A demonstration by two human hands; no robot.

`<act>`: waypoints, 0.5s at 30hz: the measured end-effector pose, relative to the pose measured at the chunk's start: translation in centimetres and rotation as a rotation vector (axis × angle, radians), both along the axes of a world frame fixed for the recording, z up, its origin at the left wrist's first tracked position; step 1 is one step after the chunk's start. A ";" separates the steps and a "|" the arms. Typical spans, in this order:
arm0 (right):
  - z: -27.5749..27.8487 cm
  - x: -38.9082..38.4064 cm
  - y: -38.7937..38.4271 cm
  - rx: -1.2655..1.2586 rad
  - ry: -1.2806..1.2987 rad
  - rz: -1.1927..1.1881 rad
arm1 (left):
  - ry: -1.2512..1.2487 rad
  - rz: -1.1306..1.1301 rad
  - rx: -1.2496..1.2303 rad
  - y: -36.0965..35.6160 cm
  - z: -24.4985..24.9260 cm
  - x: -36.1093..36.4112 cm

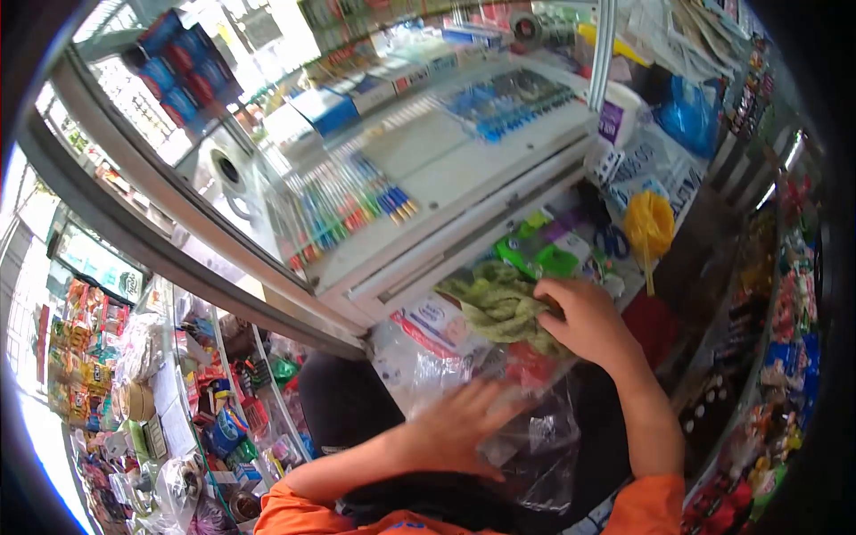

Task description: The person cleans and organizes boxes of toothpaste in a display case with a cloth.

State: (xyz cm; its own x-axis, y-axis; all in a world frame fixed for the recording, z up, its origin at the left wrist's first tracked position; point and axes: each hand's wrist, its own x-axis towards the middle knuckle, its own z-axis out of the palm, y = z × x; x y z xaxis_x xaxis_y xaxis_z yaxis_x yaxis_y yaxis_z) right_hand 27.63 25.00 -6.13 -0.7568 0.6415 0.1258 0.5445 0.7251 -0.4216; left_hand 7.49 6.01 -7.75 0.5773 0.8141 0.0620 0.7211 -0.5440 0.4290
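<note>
A crumpled green cloth (502, 305) lies at the counter's near edge, bunched up in front of me. My right hand (584, 323) is closed on its right end, thumb and fingers gripping the fabric. Lower down, my left hand (464, 417) is held with its fingers spread, slightly blurred, and nothing shows in it. It is over a clear plastic bag (544, 446) on my lap. Something red (532, 364) sits just below the cloth, partly hidden. To the left of the cloth is a white, pink and blue packet (434, 323).
A glass display case (428, 214) holding rows of pens (352, 201) stands ahead. Bright green packaging (539, 245), scissors (613, 241) and a yellow bag (649, 223) are at the right. Shelves of packaged goods (89, 357) flank me on the left, with more goods at right.
</note>
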 end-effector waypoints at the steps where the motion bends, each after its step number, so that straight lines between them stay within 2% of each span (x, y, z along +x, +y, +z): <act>1: 0.3 0.2 0.1 -0.087 0.150 -0.082 | 0.012 0.007 0.021 -0.3 -0.5 0.8; 2: 0.5 0.5 0.2 -0.184 0.295 -0.162 | 0.087 0.020 0.093 -0.8 -1.2 1.5; 3: -0.1 0.8 0.8 -0.113 0.428 -0.165 | 0.160 0.032 0.158 -1.2 -1.9 2.0; 4: 0.2 0.9 0.8 -0.109 0.430 -0.157 | 0.162 0.039 0.163 -1.4 -2.7 2.2; 6: 1.1 1.1 1.0 -0.294 0.831 -0.379 | 0.252 0.067 0.258 -1.4 -4.4 2.1; 7: 0.9 1.8 1.9 -0.320 0.839 -0.267 | 0.255 0.069 0.264 -1.4 -5.2 1.7; 8: 0.4 1.7 1.9 -0.315 0.843 -0.264 | 0.204 0.019 0.175 -1.6 -5.9 0.8; 10: 0.0 1.6 1.6 -0.129 0.681 -0.016 | 0.155 -0.035 0.094 -1.6 -5.2 -0.1; 11: 0.8 2.2 1.2 -0.224 0.517 -0.014 | 0.038 -0.027 0.047 -1.3 -4.6 -0.7; 13: 1.0 1.8 0.9 -0.177 0.477 -0.047 | -0.203 0.022 0.028 -0.4 -2.4 -1.4; 14: 1.1 1.6 0.7 -0.138 0.429 -0.084 | -0.292 0.125 0.041 -0.1 -1.4 -1.8; 15: 1.8 1.6 0.5 -0.304 0.482 -0.058 | -0.382 0.227 0.045 0.1 -0.5 -2.2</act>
